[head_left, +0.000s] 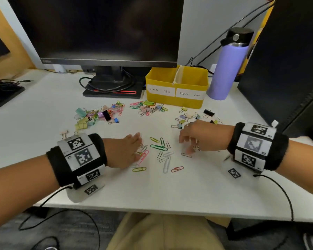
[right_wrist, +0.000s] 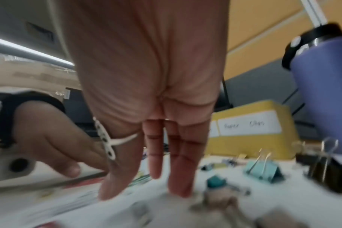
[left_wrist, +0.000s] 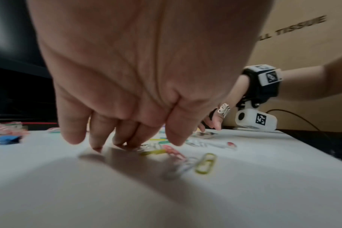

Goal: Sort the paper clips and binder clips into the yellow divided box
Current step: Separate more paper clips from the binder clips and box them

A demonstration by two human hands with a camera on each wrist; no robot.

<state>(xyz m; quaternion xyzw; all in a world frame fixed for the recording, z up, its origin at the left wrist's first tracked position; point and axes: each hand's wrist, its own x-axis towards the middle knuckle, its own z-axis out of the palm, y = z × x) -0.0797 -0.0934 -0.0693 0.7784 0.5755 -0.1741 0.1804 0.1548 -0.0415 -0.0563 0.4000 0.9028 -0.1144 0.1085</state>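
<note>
Hands low over the white tabletop [head_left: 43,112], both working a loose scatter of paper clips [head_left: 159,147] in the lower middle of the head view. Left hand [head_left: 124,153] comes in from the lower left, palm down, fingers fairly straight, fingertips [left_wrist: 97,148] touching down among the clips; from the wrist camera a pink clip [left_wrist: 173,150] and a yellow clip [left_wrist: 205,163] lie just beside them, and the hand closes on nothing I can see. Right hand [head_left: 197,138] enters from the right, a ring [right_wrist: 107,145] on one finger, fingers pointing down and loosely spread toward the tabletop; blur there, so whether anything is pinched at the tips I cannot tell.

Further up the frame, two mixed heaps of coloured binder clips: one at centre left [head_left: 98,115], one just in front of the yellow box [head_left: 148,107], with a smaller group of binder clips [head_left: 195,117] right of centre, just behind the right hand. Yellow box [head_left: 190,102] sits upper centre right, a divider down the middle, left label reading "Binder Clips", right label "Paper Clips". Purple bottle [head_left: 228,69] stands just beside its right wall. Dark monitor [head_left: 98,27] fills the upper left.
</note>
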